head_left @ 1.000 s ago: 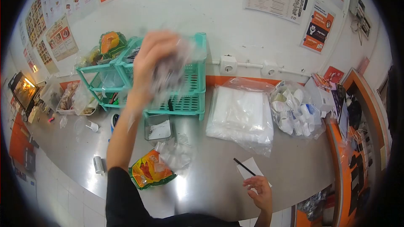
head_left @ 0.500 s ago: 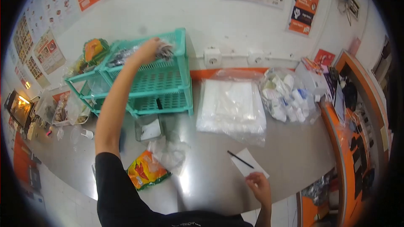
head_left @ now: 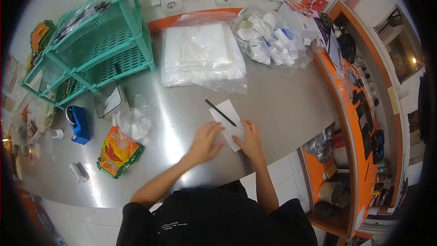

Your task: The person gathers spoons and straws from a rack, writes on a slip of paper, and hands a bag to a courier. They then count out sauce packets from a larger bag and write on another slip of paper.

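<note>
A white sheet of paper (head_left: pixel 231 108) lies slantwise on the metal table, with a slim black pen or pencil (head_left: pixel 221 113) resting across it. At the paper's left edge is my left hand (head_left: pixel 205 143), its fingers apart and holding nothing I can see. My right hand (head_left: pixel 251 142) rests along the right edge, thumb over the sheet and fingers spread. Left of both hands lies a yellow-orange packet (head_left: pixel 118 152) with red chillies printed on it, beside a crumpled clear plastic bag (head_left: pixel 136 123).
Green tiered baskets (head_left: pixel 102 50) stand at the back left. A blue tape dispenser (head_left: pixel 79 125) and a small clear tray (head_left: pixel 110 102) are before them. Wrapped white sheets (head_left: pixel 202 54) and a bag of white containers (head_left: pixel 271 38) sit along the wall. Orange shelving (head_left: pixel 348 146) borders the right.
My left hand has come down from the top basket to the paper's left side. My right hand has moved up along the paper's right edge. The head view has tilted down and turned right.
</note>
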### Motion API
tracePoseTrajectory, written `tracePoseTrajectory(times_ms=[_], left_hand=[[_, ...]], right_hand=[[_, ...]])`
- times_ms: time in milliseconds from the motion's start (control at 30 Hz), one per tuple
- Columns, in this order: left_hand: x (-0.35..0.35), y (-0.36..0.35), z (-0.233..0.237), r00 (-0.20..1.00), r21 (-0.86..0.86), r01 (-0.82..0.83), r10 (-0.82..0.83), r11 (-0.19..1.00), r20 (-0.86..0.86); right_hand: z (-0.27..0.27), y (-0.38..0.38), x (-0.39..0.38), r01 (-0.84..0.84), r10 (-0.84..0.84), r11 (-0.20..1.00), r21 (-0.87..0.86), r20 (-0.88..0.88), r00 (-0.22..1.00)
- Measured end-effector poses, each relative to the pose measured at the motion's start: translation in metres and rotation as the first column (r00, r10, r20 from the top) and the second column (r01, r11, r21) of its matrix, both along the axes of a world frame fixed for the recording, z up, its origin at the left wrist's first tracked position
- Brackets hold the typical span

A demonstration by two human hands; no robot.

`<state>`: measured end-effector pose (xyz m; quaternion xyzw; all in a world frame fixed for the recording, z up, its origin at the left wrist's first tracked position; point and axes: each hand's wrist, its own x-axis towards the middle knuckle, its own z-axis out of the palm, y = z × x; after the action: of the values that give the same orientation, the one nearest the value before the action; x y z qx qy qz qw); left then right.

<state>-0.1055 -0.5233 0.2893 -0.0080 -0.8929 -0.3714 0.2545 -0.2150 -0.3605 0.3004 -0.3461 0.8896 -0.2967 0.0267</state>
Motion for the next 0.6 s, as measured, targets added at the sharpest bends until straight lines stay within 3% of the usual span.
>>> tracePoseTrajectory(times_ms=[100,200,300,400,500,600], left_hand=[[0.006,0.030,0.002,0.985,-0.096,-0.078,0.091,0.992,0.146],[0.009,0.036,-0.003,0.967,-0.223,-0.102,0.149,0.969,0.205],[0.013,0.042,-0.002,0.963,-0.239,-0.119,0.171,0.964,0.210],[0.016,0.046,-0.001,0.957,-0.221,-0.127,0.178,0.967,0.228],[0.014,0.051,-0.002,0.959,-0.226,-0.118,0.170,0.967,0.227],[0.005,0.049,-0.008,0.967,-0.246,-0.121,0.170,0.962,0.190]], right_hand=[[0.008,-0.009,0.001,0.024,-0.024,1.000,0.012,0.008,1.000],[-0.005,-0.030,-0.014,-0.130,0.119,0.990,-0.057,-0.159,0.980],[-0.014,-0.049,-0.027,-0.157,0.171,0.968,0.197,-0.058,0.983],[0.028,-0.044,-0.037,-0.215,0.204,0.976,0.027,0.227,0.952],[0.037,-0.053,-0.038,-0.037,0.254,0.935,-0.352,0.595,0.762],[-0.005,-0.079,-0.035,-0.035,0.558,0.745,-0.666,0.594,0.579]])
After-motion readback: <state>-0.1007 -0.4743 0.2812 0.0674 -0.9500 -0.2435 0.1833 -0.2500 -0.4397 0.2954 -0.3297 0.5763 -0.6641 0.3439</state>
